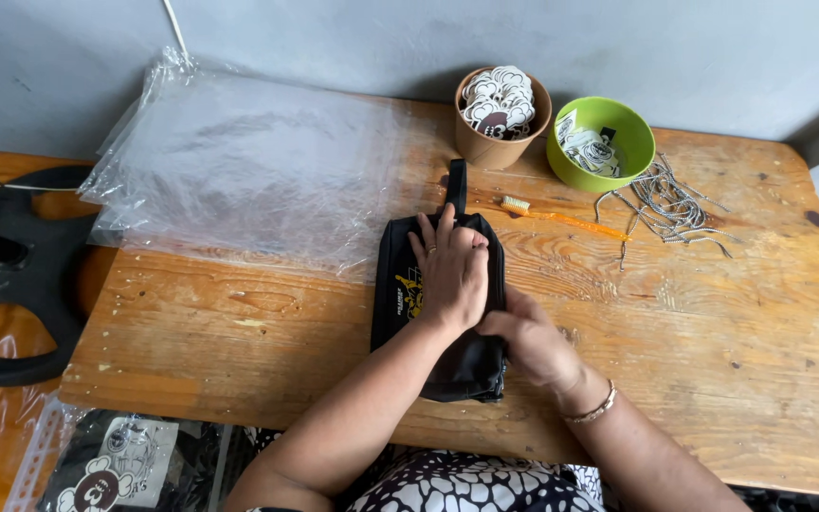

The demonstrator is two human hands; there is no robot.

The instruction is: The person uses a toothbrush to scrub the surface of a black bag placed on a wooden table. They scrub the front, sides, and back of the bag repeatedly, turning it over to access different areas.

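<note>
A black fabric pouch (392, 284) with a yellow print and a strap at its far end lies on the wooden table (239, 332). My left hand (451, 270) lies flat on top of the pouch, fingers spread, pressing it down. My right hand (530, 343) grips the pouch's right near edge, fingers curled under the fabric; a bracelet sits on that wrist.
A stack of clear plastic bags (239, 161) lies at the back left. A brown cup of stickers (500, 116), a green bowl of tags (601, 142), an orange toothbrush (561, 218) and several ball chains (670, 204) are at the back. A black stand (11, 275) is left of the table.
</note>
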